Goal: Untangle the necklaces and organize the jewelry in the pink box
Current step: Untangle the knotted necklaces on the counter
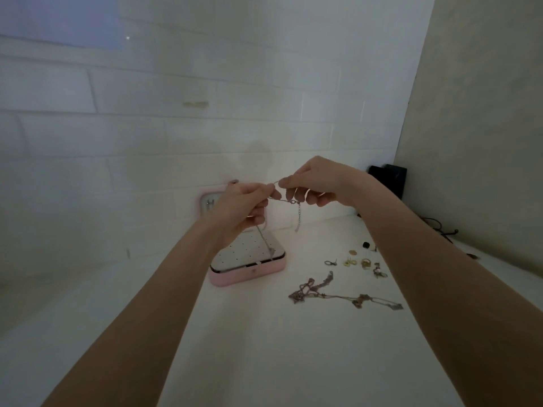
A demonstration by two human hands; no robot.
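- Two hands, left hand [244,207] and right hand [314,183], each pinch one silver chain [283,200] at frame centre.
- One pink box [249,273], one tangled necklace heap [338,292], several small pieces [365,263] lie centre-right; bare table [264,348] below.

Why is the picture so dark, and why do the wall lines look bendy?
Head view: the room is dim, so the tangled chains on the table look soft and grainy. The wide lens curves the wall tiles. Both hands, left and right, holding the silver necklace, are slightly blurred.
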